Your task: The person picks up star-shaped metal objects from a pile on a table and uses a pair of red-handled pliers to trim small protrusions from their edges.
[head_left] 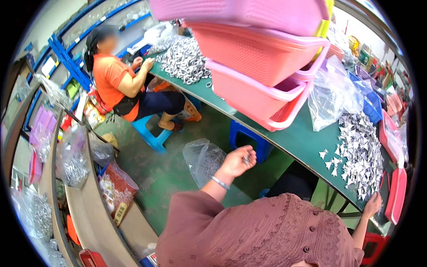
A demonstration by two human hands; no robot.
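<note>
My left hand, with a silvery bracelet at the wrist, is held out over the floor in front of the table. Its fingers are curled around a few small grey metal pieces; their exact kind is too small to make out. At the table's right end my right hand rests by the edge, fingers stretched out, just below a pile of silvery, pointed metal parts. Nothing shows in that hand. Several of these parts lie loose left of the pile.
Stacked pink baskets stand on the green table. Beyond them lie grey ring-like parts, where a co-worker in orange sits. A transparent bag of parts is on the floor, a blue stool under the table, a red tray at right.
</note>
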